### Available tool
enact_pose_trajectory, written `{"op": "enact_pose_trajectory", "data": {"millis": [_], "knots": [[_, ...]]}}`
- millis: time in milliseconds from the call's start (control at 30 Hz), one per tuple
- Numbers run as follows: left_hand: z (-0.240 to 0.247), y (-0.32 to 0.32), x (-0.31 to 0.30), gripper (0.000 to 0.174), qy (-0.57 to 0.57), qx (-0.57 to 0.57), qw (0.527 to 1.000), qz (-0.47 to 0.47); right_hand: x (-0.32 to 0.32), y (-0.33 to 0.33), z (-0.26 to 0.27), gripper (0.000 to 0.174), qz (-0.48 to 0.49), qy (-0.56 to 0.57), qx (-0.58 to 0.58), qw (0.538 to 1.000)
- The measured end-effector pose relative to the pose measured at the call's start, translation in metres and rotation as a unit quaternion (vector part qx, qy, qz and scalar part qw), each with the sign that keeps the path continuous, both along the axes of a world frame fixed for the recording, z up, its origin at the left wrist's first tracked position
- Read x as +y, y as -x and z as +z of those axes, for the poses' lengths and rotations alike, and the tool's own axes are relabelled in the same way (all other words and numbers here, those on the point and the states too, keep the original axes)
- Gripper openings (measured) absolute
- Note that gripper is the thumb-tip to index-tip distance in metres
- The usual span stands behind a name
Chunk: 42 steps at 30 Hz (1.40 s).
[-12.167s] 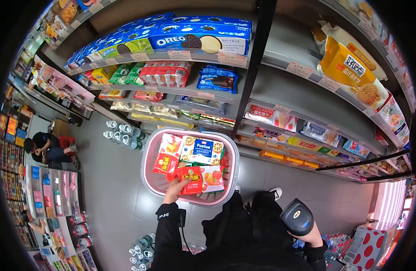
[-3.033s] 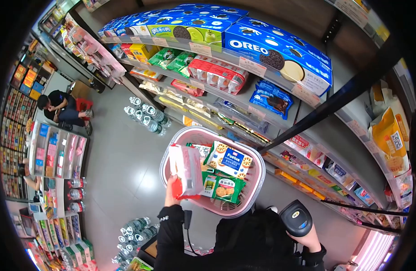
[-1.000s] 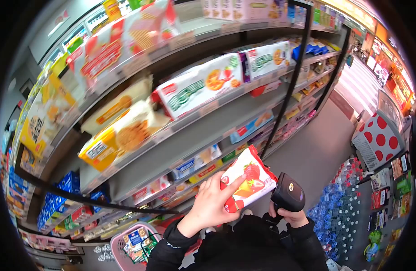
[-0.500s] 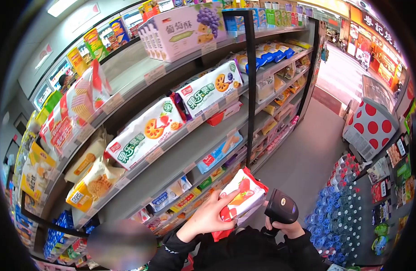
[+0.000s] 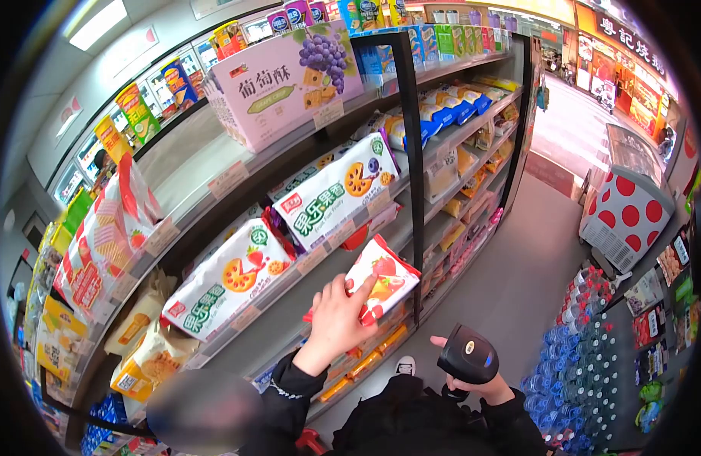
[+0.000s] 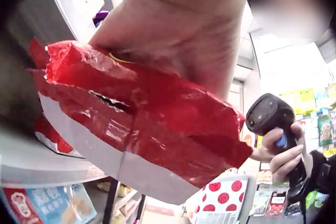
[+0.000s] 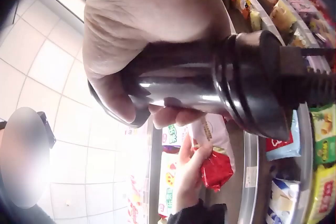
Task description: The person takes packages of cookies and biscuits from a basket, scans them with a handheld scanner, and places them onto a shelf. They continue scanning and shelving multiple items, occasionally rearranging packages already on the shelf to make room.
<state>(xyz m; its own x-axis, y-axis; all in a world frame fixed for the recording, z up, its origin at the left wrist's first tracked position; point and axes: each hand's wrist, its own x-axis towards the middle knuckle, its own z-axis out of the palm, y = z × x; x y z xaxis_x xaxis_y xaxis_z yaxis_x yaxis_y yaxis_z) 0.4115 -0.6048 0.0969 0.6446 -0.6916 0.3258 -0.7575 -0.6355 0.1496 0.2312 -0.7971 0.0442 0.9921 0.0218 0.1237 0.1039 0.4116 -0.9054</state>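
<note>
My left hand (image 5: pixel 337 325) grips a red and white packet of biscuits (image 5: pixel 388 275) with strawberries printed on it, fingers spread over its face. The packet is in front of a shelf, close to its edge. The left wrist view shows the packet's crimped red end (image 6: pixel 131 85) filling the middle. A black barcode scanner (image 5: pixel 469 354) is in my right hand (image 5: pixel 493 391), lower and to the right. In the right wrist view, my right hand (image 7: pixel 152 16) wraps the scanner's handle (image 7: pixel 178 74), with the red packet (image 7: pixel 216 169) beyond it.
Long white biscuit packs (image 5: pixel 339 190) line the middle shelf, with a pink grape biscuit box (image 5: pixel 290 83) above. A black upright post (image 5: pixel 413 175) divides the shelving. Bottled water (image 5: pixel 571 365) and a red-dotted freezer (image 5: pixel 628 209) stand along the aisle's right.
Earlier my left hand lifted the packet from a pink basket of biscuits. The view has swung right along the shelves; the basket is out of sight. The packet is now farther from the scanner.
</note>
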Motion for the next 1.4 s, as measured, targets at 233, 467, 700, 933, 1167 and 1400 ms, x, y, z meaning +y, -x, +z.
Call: {"op": "enact_pose_trajectory", "data": {"millis": [233,467,700,933,1167,1400], "knots": [[-0.017,-0.065,-0.038,0.066,-0.031,-0.086,0.995,0.028,-0.015,-0.041,0.006,0.066,0.016,0.026,0.055,0.998],[-0.036,-0.104,-0.06,0.068,-0.022,-0.133,0.991,-0.02,-0.03,-0.071,-0.028,0.065,0.007,0.021,0.066,0.998],[-0.055,-0.118,-0.067,0.061,-0.17,-0.181,0.968,0.027,-0.028,-0.091,-0.018,0.064,0.01,-0.042,0.097,0.994],[-0.072,-0.13,-0.074,0.071,-0.078,-0.177,0.98,0.052,-0.03,-0.13,-0.02,0.065,0.049,-0.017,0.071,0.996],[-0.069,-0.127,-0.07,0.05,-0.156,-0.209,0.964,0.053,-0.033,-0.138,-0.048,0.069,0.019,0.034,0.098,0.994],[-0.051,-0.139,-0.06,0.044,0.038,-0.111,0.993,-0.028,-0.04,-0.142,-0.056,0.067,0.013,0.031,0.124,0.992]]}}
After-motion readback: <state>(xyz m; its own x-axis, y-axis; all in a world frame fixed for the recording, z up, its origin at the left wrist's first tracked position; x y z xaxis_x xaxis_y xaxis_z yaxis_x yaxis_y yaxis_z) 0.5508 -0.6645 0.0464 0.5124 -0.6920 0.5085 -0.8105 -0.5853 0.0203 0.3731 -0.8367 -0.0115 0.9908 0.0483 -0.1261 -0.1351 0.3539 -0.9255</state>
